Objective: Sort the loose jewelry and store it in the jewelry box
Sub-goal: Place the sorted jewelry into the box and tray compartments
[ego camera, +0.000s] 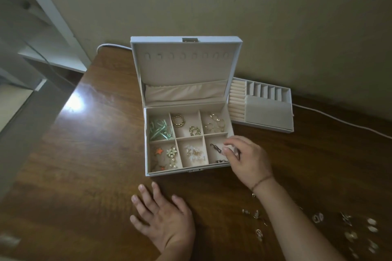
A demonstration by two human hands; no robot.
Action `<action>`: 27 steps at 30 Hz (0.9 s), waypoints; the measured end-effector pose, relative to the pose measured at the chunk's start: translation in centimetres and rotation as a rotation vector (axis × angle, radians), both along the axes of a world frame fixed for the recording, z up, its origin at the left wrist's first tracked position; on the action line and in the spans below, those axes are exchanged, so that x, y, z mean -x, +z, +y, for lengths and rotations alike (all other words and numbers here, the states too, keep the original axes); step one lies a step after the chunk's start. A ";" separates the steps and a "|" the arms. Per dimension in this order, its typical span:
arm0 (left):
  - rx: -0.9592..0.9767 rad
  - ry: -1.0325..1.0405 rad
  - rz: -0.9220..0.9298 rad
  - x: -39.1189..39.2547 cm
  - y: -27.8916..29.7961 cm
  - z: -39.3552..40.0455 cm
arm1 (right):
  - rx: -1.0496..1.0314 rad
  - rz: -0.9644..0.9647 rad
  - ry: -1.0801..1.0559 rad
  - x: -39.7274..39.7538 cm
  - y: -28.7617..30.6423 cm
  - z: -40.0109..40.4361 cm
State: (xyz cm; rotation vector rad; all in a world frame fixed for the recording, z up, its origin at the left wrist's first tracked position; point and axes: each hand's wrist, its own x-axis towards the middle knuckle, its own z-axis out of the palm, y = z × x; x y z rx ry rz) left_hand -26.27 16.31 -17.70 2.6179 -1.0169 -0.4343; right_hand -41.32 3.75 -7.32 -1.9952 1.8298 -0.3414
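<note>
Left hand (161, 216) lies flat on the wooden surface (89, 154), fingers spread and straight, holding nothing, just in front of the jewelry box (186, 172) and a little to the left of its front latch. Beyond its fingertips, the box stands with its lid up and six compartments showing: green pieces (160, 129) in the far-left one, a star and flower brooches (167, 154) in the near-left, chunky gold rings (186, 126) in the far-middle, pale earrings (194, 152) in the near-middle, thin gold hoops (216, 124) in the far-right.

Right hand (246, 159) reaches over the box's near-right corner, thumb and forefinger drawn close together above the near-right compartment, where a dark chain piece (215, 148) lies just left of the fingertips. Whether the fingers pinch something small cannot be told; a dark bit shows at the palm's edge, too blurred to name. A removable tray (269, 112) sits beyond this hand, to the right of the box.

Loose jewelry (347, 229) lies scattered on the surface near and to the right of the right forearm, well behind the hand. The right hand is much the nearer to it, so the next pick likely means drawing that hand back and rightward, then carrying forward-left again to the box.
</note>
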 end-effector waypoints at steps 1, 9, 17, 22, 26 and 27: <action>-0.001 -0.003 0.002 0.0 0.1 0.1 | 0.003 -0.082 -0.039 0.6 -0.2 0.9; 0.020 0.000 0.027 -0.2 0.3 -0.1 | -0.155 -0.045 -0.129 -0.6 -1.7 3.3; 0.013 -0.015 0.040 -0.1 0.7 0.1 | -0.082 -0.036 -0.193 -2.0 -2.2 3.0; -0.005 -0.010 0.041 0.0 1.1 -0.1 | -0.063 -0.062 -0.206 -5.7 -2.3 1.3; -0.010 -0.017 0.056 -0.1 1.3 0.3 | -0.137 -0.113 -0.047 -3.3 -1.5 1.6; 0.011 -0.023 0.053 -0.2 1.4 0.4 | -0.150 -0.092 -0.020 -1.7 -1.3 1.8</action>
